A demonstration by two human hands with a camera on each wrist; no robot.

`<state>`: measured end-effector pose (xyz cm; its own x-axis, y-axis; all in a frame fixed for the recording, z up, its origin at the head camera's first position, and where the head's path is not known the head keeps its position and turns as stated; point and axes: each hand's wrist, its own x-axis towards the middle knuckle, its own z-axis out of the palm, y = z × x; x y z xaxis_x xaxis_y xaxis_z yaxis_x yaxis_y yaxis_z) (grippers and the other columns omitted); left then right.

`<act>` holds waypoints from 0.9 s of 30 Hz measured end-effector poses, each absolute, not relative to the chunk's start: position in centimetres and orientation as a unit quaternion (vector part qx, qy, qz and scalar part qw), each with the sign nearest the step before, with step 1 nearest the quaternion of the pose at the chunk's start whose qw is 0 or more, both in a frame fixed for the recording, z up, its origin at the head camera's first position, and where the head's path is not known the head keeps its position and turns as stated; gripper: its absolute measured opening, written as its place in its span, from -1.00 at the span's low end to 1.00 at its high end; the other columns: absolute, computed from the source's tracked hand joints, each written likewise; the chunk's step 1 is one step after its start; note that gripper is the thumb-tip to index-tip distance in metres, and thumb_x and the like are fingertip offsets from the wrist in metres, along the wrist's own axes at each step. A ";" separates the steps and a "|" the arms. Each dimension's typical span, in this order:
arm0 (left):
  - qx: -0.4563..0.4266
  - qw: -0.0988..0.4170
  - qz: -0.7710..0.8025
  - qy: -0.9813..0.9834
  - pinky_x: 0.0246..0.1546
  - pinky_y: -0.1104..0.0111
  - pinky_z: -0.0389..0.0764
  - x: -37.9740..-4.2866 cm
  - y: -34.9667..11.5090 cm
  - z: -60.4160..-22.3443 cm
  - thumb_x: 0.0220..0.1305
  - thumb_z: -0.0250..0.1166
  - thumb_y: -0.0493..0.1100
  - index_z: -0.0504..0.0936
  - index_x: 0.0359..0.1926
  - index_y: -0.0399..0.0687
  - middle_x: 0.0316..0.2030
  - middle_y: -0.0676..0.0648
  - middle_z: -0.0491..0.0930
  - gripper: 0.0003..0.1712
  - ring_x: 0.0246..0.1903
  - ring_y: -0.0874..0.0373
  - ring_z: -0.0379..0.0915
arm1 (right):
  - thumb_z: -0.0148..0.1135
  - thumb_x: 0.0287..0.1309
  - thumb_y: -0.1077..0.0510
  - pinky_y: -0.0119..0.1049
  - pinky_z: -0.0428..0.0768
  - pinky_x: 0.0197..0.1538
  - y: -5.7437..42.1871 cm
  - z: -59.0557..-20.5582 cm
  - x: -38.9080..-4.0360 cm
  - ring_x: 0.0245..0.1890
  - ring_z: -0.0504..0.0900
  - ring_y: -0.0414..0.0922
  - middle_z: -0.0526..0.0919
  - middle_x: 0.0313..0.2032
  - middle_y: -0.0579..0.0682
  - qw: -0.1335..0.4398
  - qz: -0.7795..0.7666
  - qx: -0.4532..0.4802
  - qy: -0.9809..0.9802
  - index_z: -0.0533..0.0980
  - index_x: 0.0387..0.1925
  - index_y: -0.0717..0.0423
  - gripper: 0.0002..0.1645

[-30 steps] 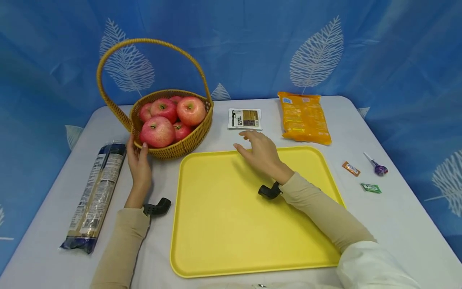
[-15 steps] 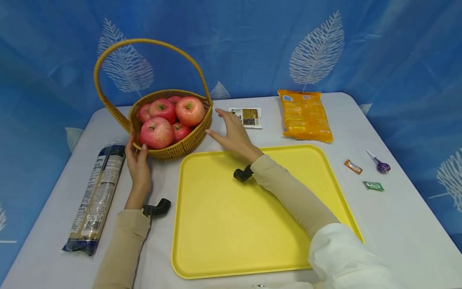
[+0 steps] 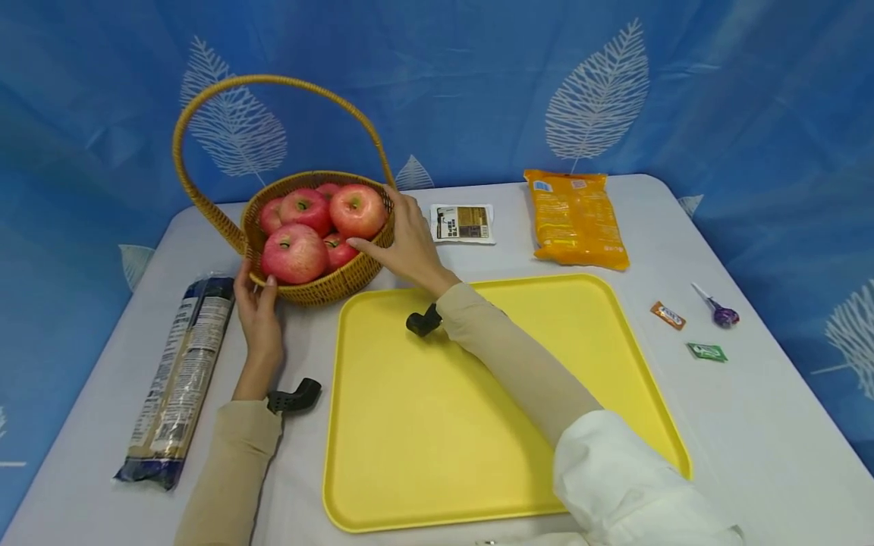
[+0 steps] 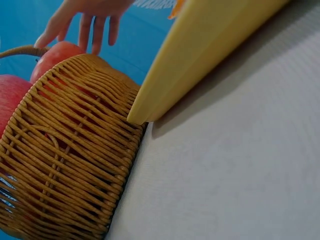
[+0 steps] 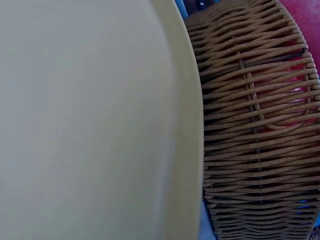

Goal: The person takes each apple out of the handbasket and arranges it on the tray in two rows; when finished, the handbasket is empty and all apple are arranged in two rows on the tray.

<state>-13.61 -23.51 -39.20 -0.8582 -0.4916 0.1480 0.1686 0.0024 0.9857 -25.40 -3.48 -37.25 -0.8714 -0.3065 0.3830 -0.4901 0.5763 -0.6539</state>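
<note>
A woven basket (image 3: 337, 284) with a tall arched handle stands at the back left, filled with several red apples (image 3: 295, 252). At its lower left side my left hand (image 3: 261, 326) touches the wall, thumb near the rim and fingers along the outside. My right hand (image 3: 412, 250) is at the basket's right side, fingers spread over the rim by an apple (image 3: 358, 211) and thumb reaching toward the front apples. In the left wrist view the right hand (image 4: 100, 15) has its fingers extended above the apples. The right wrist view shows basket weave (image 5: 255, 130), without the hand.
A yellow tray (image 3: 437, 425) lies in front of the basket, its corner close to it. Left is a long clear-and-blue packet (image 3: 180, 379). Behind the tray are a small white pouch (image 3: 462, 224) and an orange bag (image 3: 576, 220). A lollipop (image 3: 720, 312) and two small wrapped sweets (image 3: 668, 315) lie right.
My right hand has moved left from above the tray to the basket's right side. My left hand has stayed at the basket's left side.
</note>
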 end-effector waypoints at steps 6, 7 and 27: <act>0.127 0.236 -0.691 -0.672 0.32 0.30 0.05 -13.5 -23.5 -39.1 0.31 -0.03 -0.19 0.01 0.35 -0.08 0.36 -0.06 -0.02 -0.38 0.33 0.11 -0.06 | 0.20 -0.28 -0.50 -0.14 0.22 0.22 -4.3 -36.7 -26.2 0.19 0.23 -0.12 0.13 0.25 0.00 0.093 0.390 0.223 -0.889 -0.19 0.38 -0.23 0.26; 0.127 0.236 -0.690 -0.673 0.32 0.29 0.06 -13.5 -23.5 -39.1 0.31 -0.03 -0.19 0.01 0.35 -0.08 0.36 -0.06 -0.02 -0.38 0.33 0.11 -0.06 | 0.21 -0.29 -0.51 -0.14 0.22 0.22 -4.4 -36.7 -26.4 0.19 0.23 -0.12 0.13 0.25 0.00 0.089 0.390 0.221 -0.890 -0.19 0.38 -0.24 0.28; 0.124 0.234 -0.683 -0.681 0.31 0.32 0.07 -13.8 -23.5 -39.0 0.31 -0.05 -0.20 -0.01 0.35 -0.13 0.36 -0.09 -0.03 -0.38 0.32 0.10 -0.05 | 0.32 -0.32 -0.41 -0.12 0.16 0.26 -6.0 -37.2 -27.0 0.22 0.23 -0.17 0.07 0.28 -0.04 0.067 0.447 0.208 -0.867 -0.14 0.36 -0.35 0.24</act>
<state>-13.80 -23.48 -38.98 -0.8591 -0.4896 0.1492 0.1509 0.0363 0.9879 -26.97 -6.05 -37.23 -0.9047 -0.3009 0.3016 -0.4202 0.5139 -0.7478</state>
